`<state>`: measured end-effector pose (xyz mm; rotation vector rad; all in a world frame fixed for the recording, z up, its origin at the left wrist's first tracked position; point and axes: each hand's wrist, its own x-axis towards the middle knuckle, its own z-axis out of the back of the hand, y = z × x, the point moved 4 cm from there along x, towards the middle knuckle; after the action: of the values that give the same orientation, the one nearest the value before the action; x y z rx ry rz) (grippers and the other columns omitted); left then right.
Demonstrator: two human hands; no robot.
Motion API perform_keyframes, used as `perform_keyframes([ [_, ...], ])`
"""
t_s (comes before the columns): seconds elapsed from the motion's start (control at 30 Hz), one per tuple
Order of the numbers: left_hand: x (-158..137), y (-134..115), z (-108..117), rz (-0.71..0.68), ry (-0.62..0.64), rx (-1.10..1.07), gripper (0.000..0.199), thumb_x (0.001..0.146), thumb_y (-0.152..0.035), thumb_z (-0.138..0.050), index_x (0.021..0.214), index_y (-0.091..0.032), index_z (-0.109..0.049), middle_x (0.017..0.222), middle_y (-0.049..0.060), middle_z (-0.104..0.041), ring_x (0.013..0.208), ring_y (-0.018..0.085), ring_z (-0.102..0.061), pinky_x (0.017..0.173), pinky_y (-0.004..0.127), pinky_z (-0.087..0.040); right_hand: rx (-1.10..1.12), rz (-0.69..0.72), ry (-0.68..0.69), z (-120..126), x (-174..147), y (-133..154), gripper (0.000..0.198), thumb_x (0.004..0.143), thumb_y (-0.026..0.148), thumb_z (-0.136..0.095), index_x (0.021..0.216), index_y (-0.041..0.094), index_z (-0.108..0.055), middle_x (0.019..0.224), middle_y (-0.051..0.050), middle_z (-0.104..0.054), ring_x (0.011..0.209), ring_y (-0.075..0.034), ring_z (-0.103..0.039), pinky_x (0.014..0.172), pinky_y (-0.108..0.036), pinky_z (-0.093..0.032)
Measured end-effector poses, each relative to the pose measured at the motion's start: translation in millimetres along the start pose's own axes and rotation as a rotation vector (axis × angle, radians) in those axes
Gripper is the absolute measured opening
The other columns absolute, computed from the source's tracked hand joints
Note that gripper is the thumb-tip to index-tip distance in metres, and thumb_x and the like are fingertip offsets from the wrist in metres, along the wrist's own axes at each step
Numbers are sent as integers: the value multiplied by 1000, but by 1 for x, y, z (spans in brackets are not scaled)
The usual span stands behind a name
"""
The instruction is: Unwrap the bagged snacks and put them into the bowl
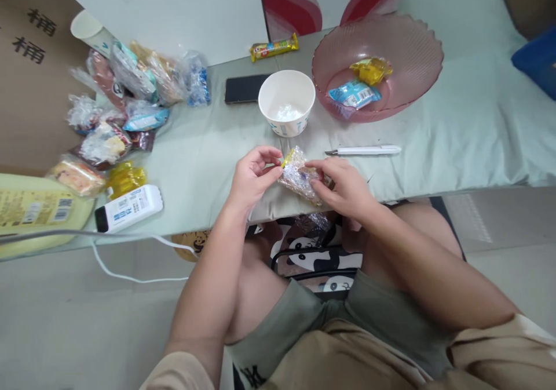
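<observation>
Near the front edge of the covered table, a small packet in crinkled clear plastic wrap (299, 177) lies between my hands, with a bit of yellow showing at its upper left. My left hand (255, 174) pinches its left corner between thumb and fingers. On the right side, my right hand (345, 186) grips the wrap with thumb and forefinger. Just beyond stands a white paper cup (286, 126) with some clear plastic inside. A white utility knife (369, 150) with a dark tip lies to the right of the cup.
At the back right, a pink bowl (417, 71) holds a blue packet and a yellow one. A phone (245, 89) and a yellow snack stick (274, 47) lie behind the cup. Wrapped snacks (143, 77) are heaped at left, near a white bottle (132, 207) and a cable (125, 275).
</observation>
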<state>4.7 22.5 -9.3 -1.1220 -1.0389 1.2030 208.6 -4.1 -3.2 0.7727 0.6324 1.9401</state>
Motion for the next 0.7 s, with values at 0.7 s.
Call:
perform_keyframes([
  [0.7,-11,-13,-31,-414,167,521,62,80,-42,-78,134,-25,-55,130,11,-65,121,26,-62,104,44,-52,497,-263,-336,14,-3,-8,22,97,37,-54,114,24,-60,72,1,-68,61,-16,-65,60,-30,-53],
])
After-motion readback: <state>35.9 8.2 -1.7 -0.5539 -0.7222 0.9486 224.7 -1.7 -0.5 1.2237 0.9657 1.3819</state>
